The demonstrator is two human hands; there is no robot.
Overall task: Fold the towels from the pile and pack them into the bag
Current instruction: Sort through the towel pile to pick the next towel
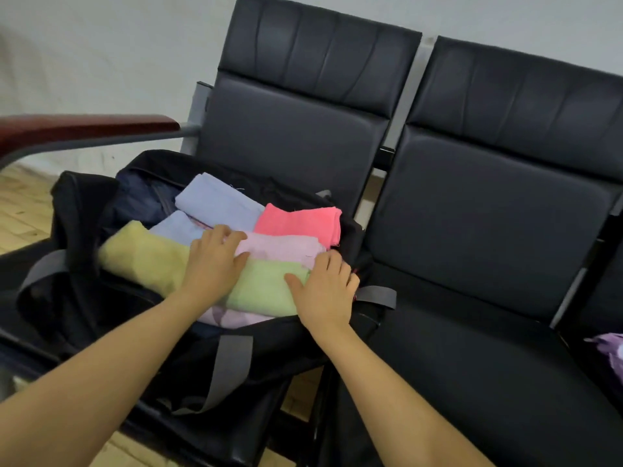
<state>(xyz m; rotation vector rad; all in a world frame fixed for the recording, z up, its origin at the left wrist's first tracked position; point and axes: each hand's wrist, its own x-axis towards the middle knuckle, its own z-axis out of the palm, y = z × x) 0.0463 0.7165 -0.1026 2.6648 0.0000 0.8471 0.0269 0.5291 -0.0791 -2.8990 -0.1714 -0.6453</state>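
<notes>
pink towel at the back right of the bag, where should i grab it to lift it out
Pinch the pink towel at its right end, coming from above on the right: the stacked folded edges there are exposed, while its near edge butts against the lilac towel inside the bag.

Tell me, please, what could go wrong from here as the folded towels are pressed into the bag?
1. The pink towel lies over the far rim of the bag; pushing may tip it out onto the seat.
2. Both hands, left hand and right hand, press flat on the green towel; sliding could undo its fold.
3. The towels stand above the bag's opening, so closing it may prove hard.
</notes>
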